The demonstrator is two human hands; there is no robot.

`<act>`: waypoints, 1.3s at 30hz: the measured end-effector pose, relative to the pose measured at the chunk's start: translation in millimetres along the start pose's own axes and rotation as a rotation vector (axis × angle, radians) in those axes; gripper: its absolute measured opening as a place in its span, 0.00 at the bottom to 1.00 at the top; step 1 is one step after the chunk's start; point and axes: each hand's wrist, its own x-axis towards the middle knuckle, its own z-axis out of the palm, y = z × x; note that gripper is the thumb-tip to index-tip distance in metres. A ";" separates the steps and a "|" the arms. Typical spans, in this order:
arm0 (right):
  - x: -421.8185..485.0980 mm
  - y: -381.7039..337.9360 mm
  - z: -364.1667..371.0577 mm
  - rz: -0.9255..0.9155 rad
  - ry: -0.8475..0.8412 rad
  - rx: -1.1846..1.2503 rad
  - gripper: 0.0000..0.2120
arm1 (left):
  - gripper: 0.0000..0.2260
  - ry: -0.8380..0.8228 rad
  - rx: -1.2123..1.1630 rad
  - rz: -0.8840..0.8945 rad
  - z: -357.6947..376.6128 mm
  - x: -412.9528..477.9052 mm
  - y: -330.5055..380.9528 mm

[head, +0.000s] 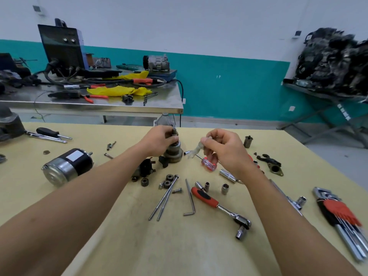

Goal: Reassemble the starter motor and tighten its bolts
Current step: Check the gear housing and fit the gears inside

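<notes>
My left hand (159,139) grips the top of the starter drive assembly (173,152), a rusty round clutch with a shaft that stands upright on the yellow table (119,226). To its right my right hand (223,148) pinches a small pale forked lever (196,149), held in the air. The motor body (66,166), black and silver, lies on its side at the left. A black solenoid part (146,167) lies beside my left forearm. Three small gears (167,181) and two long through bolts (164,198) lie in front of the assembly.
A red-handled ratchet (219,206), loose sockets (224,189), a bent hex key (190,198), a hex key set (338,214) and a clear red screwdriver handle (209,164) lie at the right. A black housing piece (271,163) sits far right. A steel bench (99,102) stands behind.
</notes>
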 end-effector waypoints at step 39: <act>-38.9 -9.7 85.8 0.372 -0.360 -0.123 0.15 | 0.05 0.357 -0.644 -0.032 -35.7 -186.2 -38.7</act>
